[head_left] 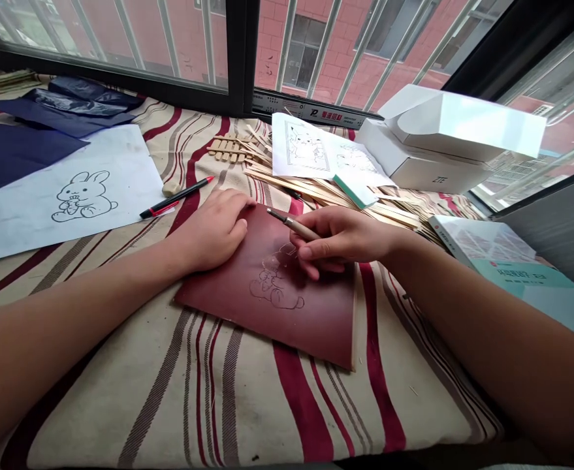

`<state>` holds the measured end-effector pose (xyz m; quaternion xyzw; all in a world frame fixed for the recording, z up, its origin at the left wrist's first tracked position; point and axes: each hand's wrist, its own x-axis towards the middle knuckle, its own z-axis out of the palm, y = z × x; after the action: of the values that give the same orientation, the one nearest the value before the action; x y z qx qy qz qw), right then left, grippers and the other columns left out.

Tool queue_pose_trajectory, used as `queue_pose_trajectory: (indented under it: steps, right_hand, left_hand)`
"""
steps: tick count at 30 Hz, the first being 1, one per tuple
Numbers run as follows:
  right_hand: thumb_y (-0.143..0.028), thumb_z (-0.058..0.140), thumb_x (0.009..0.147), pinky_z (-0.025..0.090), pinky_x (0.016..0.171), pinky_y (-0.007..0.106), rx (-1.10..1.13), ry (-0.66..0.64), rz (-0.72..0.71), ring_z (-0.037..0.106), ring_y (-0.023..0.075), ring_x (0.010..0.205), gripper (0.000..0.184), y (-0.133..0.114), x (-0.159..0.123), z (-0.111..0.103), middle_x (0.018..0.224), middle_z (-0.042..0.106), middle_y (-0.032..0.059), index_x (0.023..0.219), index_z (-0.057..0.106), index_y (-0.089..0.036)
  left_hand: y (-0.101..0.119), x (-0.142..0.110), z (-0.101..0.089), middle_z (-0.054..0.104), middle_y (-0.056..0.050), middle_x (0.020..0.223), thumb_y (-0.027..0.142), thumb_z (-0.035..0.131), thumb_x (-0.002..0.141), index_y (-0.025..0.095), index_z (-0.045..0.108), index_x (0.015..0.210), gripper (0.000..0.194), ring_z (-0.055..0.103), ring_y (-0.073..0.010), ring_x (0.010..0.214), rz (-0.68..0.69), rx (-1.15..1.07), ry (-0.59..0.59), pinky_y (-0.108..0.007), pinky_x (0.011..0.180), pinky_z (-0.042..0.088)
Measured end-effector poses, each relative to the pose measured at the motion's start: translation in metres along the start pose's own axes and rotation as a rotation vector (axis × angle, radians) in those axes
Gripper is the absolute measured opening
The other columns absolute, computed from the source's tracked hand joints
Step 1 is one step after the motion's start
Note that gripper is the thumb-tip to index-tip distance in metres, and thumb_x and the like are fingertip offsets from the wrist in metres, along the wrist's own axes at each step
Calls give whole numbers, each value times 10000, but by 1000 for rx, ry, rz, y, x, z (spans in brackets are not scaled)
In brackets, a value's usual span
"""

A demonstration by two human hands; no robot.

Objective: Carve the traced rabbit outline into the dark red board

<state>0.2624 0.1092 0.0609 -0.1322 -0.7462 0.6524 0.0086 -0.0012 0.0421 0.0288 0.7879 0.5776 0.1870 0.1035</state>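
Two hands: the left hand [213,230] and the right hand [338,238] both reach out over a striped cloth [120,391].
Left fingers: they lie flat and a bit apart, with the fingertips [245,207] on the top edge of a dark red board [316,329].
Right fingers: they curl close and narrow around a small carving tool [292,224] with a wood handle and a metal tip.
Tool tip: it points up and away over the board. I cannot tell if it touches.
Board: it lies flat on the cloth, right under both hands.
Board picture: a thin rabbit drawing [274,287] sits on the board, just under the right hand.
Left side: a red pen [176,198] lies beside white paper [17,225] with a black rabbit drawing [85,196]. Dark blue sheets [22,153] lie past it.
Right side: a book [492,254] lies near the cloth's edge.
Far side: thin wood sticks [316,196] lie in a pile under a paper with cartoon pictures [306,147]. A white box [428,163] stands close by.
Farthest: a window with metal bars [316,39] shows a red brick wall [365,72].
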Motion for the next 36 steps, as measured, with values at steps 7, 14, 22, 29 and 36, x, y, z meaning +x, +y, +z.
queue_pose_trajectory:
  steps: [7, 14, 22, 29, 36]
  right_hand:
    - [-403, 542, 1149, 493, 779, 289, -929, 220, -214, 708, 156, 842, 391, -19, -10, 8, 1010, 826, 94, 1266, 788, -122]
    - [-329, 558, 1158, 454, 739, 284, -1220, 111, -191, 734, 143, 862, 351, -34, -20, 12, 1117, 864, 37, 1357, 832, -238]
    - [-280, 456, 1185, 325, 637, 327, -1473, 127, -259, 657, 138, 772, 389, -37, -21, 21, 982, 818, 41, 1284, 829, -232]
    - [-244, 406, 1195, 365, 723, 350, -1549, 92, -322, 548, 171, 751, 427, -39, -19, 20, 911, 779, 40, 1388, 786, -223]
    - [-238, 413, 1193, 363, 729, 341, -1458, 40, -258, 587, 167, 812, 424, -35, -20, 17, 999, 773, 57, 1453, 747, -221]
  left_hand:
    - [2, 0, -1, 655, -192, 1537, 340, 391, 949, 121, 611, 1432, 574, 547, -383, 1472, -3, -9, -20, -640, 1325, 401]
    - [2, -3, -7, 588, -199, 1646, 398, 381, 969, 100, 569, 1526, 659, 496, -367, 1573, -14, 7, -84, -588, 1375, 354]
    - [-1, -4, -5, 604, -178, 1647, 446, 330, 1016, 139, 569, 1525, 640, 507, -347, 1569, 7, 10, -80, -604, 1364, 362]
    - [1, -3, -5, 589, -182, 1654, 450, 305, 1001, 108, 551, 1552, 693, 492, -345, 1581, 6, 32, -89, -584, 1374, 344]
    - [1, -4, -7, 592, -168, 1643, 463, 301, 1003, 124, 557, 1544, 689, 502, -351, 1564, 9, 37, -100, -573, 1368, 355]
